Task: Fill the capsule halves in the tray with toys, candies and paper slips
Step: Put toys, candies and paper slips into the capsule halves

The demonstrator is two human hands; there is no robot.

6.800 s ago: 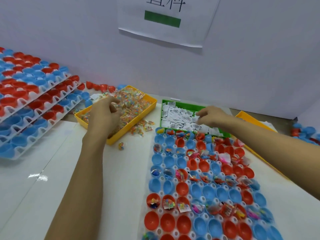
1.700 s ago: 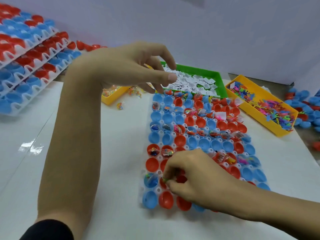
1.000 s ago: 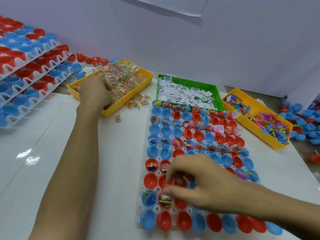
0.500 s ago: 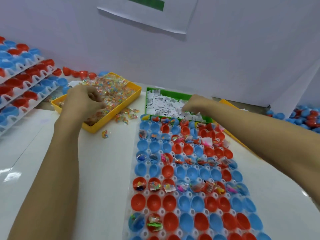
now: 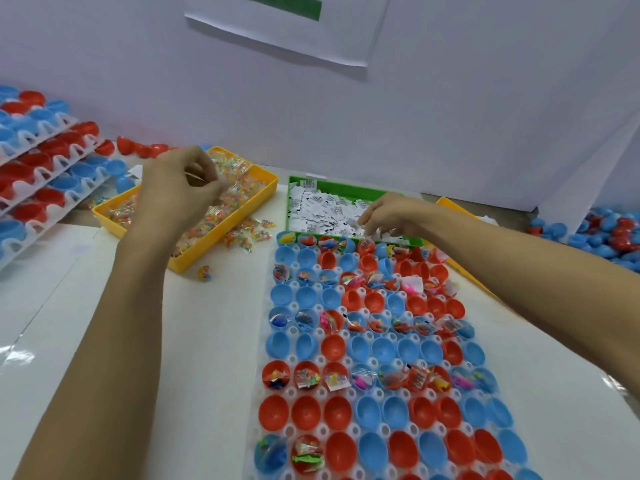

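Dozens of red and blue capsule halves fill the tray, lower centre. Right hand pinches paper slips in the green bin; left hand curls over candies, upper left.

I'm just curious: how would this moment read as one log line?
left hand: pinching candy over yellow bin | right hand: picking slips in green bin | capsule tray: part filled

Red and blue capsule halves, yellow candy bin, green slip bin.
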